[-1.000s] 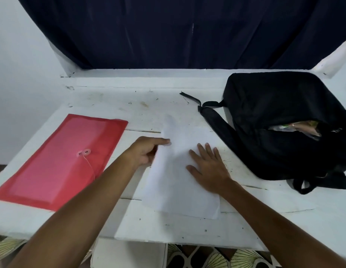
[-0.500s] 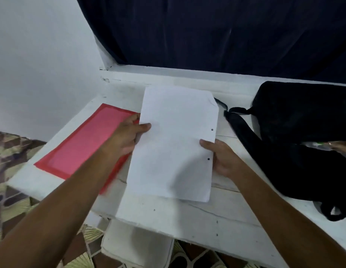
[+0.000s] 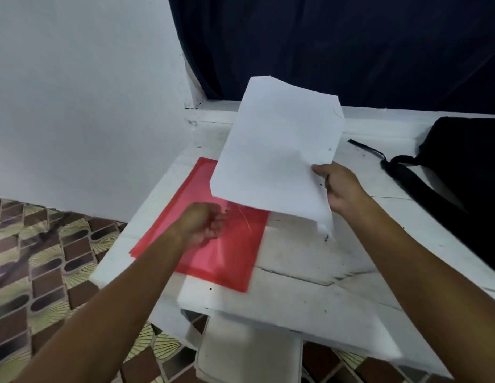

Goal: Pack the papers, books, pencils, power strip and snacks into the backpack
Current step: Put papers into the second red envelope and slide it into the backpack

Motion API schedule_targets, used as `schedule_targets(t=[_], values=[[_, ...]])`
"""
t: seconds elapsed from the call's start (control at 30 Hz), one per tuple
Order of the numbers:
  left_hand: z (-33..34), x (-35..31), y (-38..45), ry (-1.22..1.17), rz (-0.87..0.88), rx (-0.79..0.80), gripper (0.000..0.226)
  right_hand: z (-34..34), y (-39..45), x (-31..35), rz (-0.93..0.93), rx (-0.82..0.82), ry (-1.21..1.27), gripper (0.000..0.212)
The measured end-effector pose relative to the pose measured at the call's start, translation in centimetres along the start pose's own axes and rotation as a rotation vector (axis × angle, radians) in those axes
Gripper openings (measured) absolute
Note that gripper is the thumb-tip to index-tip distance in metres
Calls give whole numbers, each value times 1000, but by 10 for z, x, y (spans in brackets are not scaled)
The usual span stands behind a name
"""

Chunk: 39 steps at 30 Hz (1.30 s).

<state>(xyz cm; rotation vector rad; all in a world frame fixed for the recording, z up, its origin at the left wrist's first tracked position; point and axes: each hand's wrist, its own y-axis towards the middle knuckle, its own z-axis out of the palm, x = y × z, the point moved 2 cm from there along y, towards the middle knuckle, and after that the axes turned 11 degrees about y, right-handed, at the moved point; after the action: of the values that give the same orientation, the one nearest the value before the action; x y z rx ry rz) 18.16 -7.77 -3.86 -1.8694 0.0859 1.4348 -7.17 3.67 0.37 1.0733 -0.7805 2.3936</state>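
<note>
Item: sheaf of white papers (image 3: 279,153), held above the white table (image 3: 309,261) at about 12 o'clock from us, far edge tipped up toward the dark curtain (image 3: 337,45).

Grip, right: our right hand (image 3: 341,186) pinches the sheaf's right edge, thumb on top, near the punched holes. One-sided hold; the near corner droops.

Grip, left: our left hand (image 3: 204,225) hovers over the red string-tie envelope (image 3: 221,255) at 10 o'clock, fingers curled. It is blurred, so we cannot tell whether it grasps the thin string (image 3: 245,218) or nothing.

Item: black backpack (image 3: 467,172), at 2 o'clock on the table, strap (image 3: 406,178) trailing toward us, well apart from the papers.

Condition: envelope flat, its near corner at the table's front edge.

Risks, as we judge them: a single-edge pinch may let sheets fan, slide or crease; the drooping corner may catch on the table; pulling the envelope could send it off the edge onto the tiled floor (image 3: 47,258).
</note>
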Motion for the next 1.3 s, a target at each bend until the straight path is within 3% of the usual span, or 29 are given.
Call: schedule_targets(t=[0.07, 0.13, 0.27, 0.33, 0.4, 0.47, 0.57, 0.67, 0.7, 0.8, 0.93, 1.07, 1.13, 1.3], values=[[7, -1, 0, -70, 3, 66, 20, 13, -3, -6, 20, 20, 14, 19], [20, -4, -5, 31, 129, 132, 24, 25, -7, -11, 35, 49, 3, 22], [61, 6, -14, 866, 677, 32, 24, 37, -9, -18, -12, 25, -155, 14], [79, 23, -10, 1197, 808, -58, 43, 30, -8, -17, -120, -28, -406, 11], [89, 41, -8, 1260, 721, -150, 62, 13, -9, -10, -230, -88, -658, 11], [94, 50, -9, 1116, 764, -224, 65, -12, -10, 3, -288, -145, -887, 10], [93, 54, -11, 1019, 864, -360, 47, -49, -11, 25, -275, -204, -1134, 16], [92, 51, -14, 1151, 702, -398, 15, -71, -13, 43, -229, -208, -1142, 17], [93, 49, -14, 1225, 643, -420, 15, -75, -12, 48, -212, -207, -1139, 23], [98, 48, -16, 1442, 478, -475, 31, -76, -19, 59, -176, -134, -1176, 22], [95, 51, -22, 1366, 532, -549, 47, -68, -30, 73, -127, -10, -1207, 17], [91, 42, -26, 1324, 504, -498, 90, -58, -35, 83, -42, 58, -1199, 7], [91, 40, -27, 1315, 494, -496, 107, -53, -33, 83, -34, 54, -1209, 14], [90, 37, -36, 1323, 496, -527, 125, -40, -28, 68, -15, 51, -1182, 22]])
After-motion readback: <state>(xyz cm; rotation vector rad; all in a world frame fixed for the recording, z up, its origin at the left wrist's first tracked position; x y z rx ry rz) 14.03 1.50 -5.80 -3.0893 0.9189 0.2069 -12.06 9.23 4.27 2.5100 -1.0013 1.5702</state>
